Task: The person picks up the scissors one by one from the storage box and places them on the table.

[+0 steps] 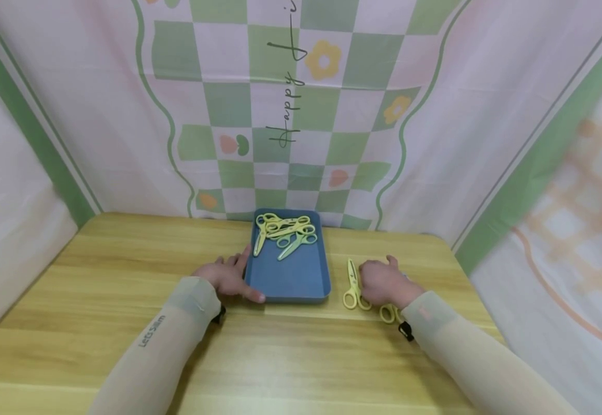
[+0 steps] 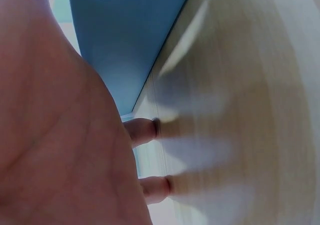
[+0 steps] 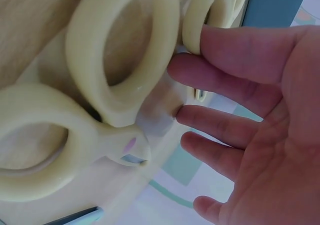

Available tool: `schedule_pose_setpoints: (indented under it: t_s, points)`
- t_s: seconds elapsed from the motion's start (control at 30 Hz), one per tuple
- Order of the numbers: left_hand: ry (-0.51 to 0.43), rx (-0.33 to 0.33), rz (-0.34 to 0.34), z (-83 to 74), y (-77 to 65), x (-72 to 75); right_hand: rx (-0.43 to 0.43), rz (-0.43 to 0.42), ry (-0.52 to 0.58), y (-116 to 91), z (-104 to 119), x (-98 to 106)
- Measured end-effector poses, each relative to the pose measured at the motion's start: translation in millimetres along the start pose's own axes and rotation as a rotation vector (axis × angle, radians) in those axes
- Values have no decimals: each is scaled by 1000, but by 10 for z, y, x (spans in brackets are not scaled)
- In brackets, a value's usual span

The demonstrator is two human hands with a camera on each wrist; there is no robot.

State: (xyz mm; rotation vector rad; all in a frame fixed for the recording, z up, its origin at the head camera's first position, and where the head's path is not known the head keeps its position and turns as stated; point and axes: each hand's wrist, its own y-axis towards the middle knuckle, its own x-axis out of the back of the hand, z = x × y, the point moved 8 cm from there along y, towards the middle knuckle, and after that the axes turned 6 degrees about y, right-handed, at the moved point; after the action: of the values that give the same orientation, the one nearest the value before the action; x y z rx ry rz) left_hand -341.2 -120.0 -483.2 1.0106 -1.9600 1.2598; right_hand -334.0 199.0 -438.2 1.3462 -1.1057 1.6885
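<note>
My left hand (image 1: 228,278) rests against the left side of a blue tray (image 1: 285,282), fingers extended and thumb by its front corner. Several scissors (image 1: 289,229) lie in the tray's far half, yellow ones with a green pair (image 1: 294,245) in front. Right of the tray, yellow scissors (image 1: 351,288) lie on the table, blades pointing away. My right hand (image 1: 386,282) is at their right handle loop (image 3: 192,22), which thumb and forefinger pinch in the right wrist view; its other fingers are extended. More yellow scissors (image 1: 387,313) lie partly hidden under my right wrist.
The wooden table (image 1: 259,357) meets a checked, flower-printed curtain (image 1: 275,138) behind the tray. Curtains also hang on both sides. Beyond my right hand, a small bluish piece (image 1: 404,275) shows, mostly covered.
</note>
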Motion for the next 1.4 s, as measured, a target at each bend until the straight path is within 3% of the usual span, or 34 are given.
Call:
schedule_pose_setpoints:
  t_s: [0.53,0.77,0.9,1.4]
  points:
    - [2,-9,-6,-20,-27,15,-4,44,-38,-65,34,30]
    - [0,-5,-3,-19,-23,10,83,-31,-14,-52,109,152]
    - [-3,-2,-5,-14,-19,11,133,-16,12,-47,163,126]
    - [-5,-12,-6,-11,-17,6,139,-24,-15,-59,223,86]
